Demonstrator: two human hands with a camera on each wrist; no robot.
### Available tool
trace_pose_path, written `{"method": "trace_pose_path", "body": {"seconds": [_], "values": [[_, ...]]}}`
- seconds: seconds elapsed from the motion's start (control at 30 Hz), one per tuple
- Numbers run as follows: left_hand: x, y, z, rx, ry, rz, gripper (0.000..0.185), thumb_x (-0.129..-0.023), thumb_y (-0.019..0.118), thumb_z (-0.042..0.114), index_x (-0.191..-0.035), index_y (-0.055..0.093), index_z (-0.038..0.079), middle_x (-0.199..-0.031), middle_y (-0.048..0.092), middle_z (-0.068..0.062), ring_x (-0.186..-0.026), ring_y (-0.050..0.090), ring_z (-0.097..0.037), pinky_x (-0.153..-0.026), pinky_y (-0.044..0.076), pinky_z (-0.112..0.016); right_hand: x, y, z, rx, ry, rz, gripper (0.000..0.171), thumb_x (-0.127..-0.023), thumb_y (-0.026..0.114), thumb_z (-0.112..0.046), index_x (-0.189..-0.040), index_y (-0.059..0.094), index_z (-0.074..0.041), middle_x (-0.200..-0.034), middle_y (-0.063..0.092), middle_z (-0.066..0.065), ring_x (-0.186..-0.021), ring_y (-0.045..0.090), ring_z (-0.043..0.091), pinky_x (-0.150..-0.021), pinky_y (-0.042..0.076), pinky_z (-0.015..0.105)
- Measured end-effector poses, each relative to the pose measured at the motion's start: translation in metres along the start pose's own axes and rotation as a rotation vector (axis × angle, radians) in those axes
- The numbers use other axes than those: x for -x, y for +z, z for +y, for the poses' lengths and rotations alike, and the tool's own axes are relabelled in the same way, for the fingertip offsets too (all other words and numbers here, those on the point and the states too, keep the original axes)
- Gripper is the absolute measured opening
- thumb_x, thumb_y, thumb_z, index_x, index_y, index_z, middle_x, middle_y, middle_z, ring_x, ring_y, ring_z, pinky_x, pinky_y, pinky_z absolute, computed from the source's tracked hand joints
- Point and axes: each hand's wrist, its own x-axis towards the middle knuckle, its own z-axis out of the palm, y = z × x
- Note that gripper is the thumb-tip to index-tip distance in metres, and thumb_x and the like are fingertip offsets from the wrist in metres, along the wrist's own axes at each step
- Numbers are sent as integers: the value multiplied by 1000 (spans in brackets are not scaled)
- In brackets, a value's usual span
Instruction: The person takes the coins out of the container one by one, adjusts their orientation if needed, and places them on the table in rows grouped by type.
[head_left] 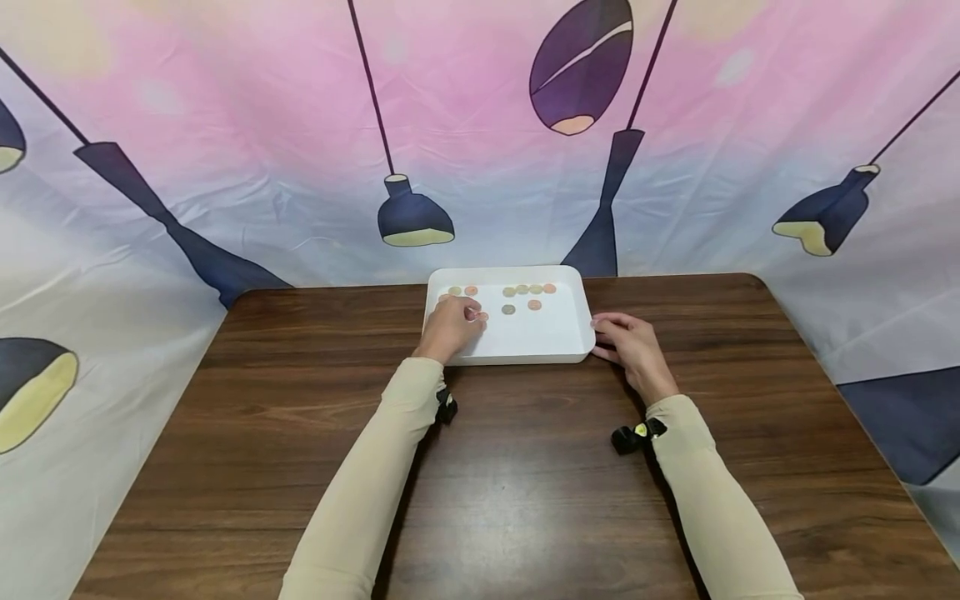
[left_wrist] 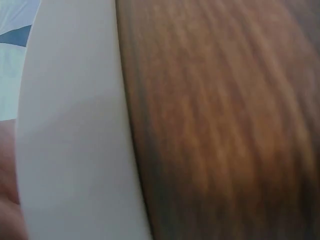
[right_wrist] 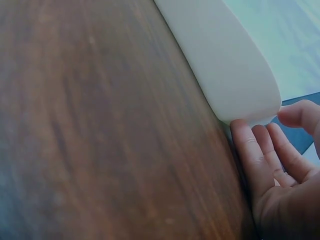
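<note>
A white tray (head_left: 525,337) lies on the table, with copper and pale gold coins on its floor. My left hand (head_left: 448,325) reaches over the left part of the tray. Its thumb and fingers curl down and pinch at a copper coin (head_left: 483,317). In the left wrist view only a sliver of that hand (left_wrist: 7,180) shows behind the tray wall (left_wrist: 75,120). My right hand (head_left: 632,346) holds the tray's right edge near the front corner. Seen from the right wrist, fingertips (right_wrist: 240,127) meet the low outer wall and another digit is at the rim.
Behind the left hand lie a gold coin (head_left: 454,291) and a copper coin (head_left: 471,291). Further right is a row of coins (head_left: 522,290), with a darker coin (head_left: 508,309) and a copper coin (head_left: 535,305) before it. A patterned cloth (head_left: 495,208) hangs behind the table (head_left: 510,467).
</note>
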Motion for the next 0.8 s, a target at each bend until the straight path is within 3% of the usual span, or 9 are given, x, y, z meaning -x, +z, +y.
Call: {"method": "trace_pose_path", "body": {"seconds": [0.23, 0.5, 0.8], "values": [[-1, 5, -1, 52, -39, 32, 26, -99, 76, 16, -123, 78, 7, -111, 75, -8, -104, 68, -25, -93, 54, -40, 0, 0, 0, 31, 6, -7, 43, -106, 65, -22, -139, 60, 4, -123, 62, 6, -98, 66, 8, -85, 62, 21], [-5, 4, 0, 102, -106, -1, 23, -98, 77, 14, -121, 76, 8, -110, 72, -7, -100, 65, -23, -89, 53, -39, -2, 0, 1, 34, -14, -19, 44, -106, 65, -22, -140, 59, 6, -120, 63, 6, -95, 66, 8, -84, 62, 20], [-8, 3, 3, 118, -127, -42, 20, -98, 77, 12, -117, 77, 8, -104, 67, -6, -93, 59, -21, -80, 48, -33, -3, -1, 4, 38, -21, -16, 43, -106, 65, -21, -139, 59, 6, -119, 63, 6, -95, 66, 8, -83, 62, 19]]}}
